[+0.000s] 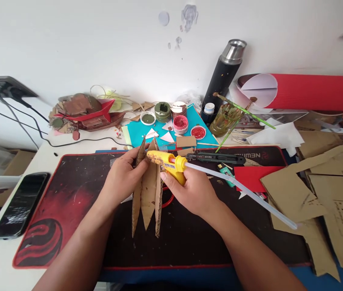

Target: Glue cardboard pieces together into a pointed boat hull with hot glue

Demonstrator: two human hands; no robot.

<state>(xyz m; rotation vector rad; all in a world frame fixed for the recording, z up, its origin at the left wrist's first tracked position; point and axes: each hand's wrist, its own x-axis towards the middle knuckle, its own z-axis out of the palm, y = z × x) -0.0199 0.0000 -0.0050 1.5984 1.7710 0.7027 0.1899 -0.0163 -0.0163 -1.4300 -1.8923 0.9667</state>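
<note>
My left hand (125,171) is closed around the upper left side of a cardboard piece (149,202), built from long pointed strips with two side walls standing up from a base. In my right hand (194,190) is a yellow glue gun (174,163), gripped by its handle. Its nozzle end points left, at the upper part of the cardboard piece by my left thumb; whether the tip touches is hidden. A long translucent glue stick (250,192) sticks out of the back of the gun, slanting down to the right. Something red and ring-shaped (168,198) shows partly behind the cardboard.
A black utility knife (215,158) lies on the desk mat (202,238) beyond my right hand. Open paint jars (163,112) and a glass holding brushes (226,119) stand behind. Cardboard scraps (338,210) cover the right; a phone (21,205) lies left.
</note>
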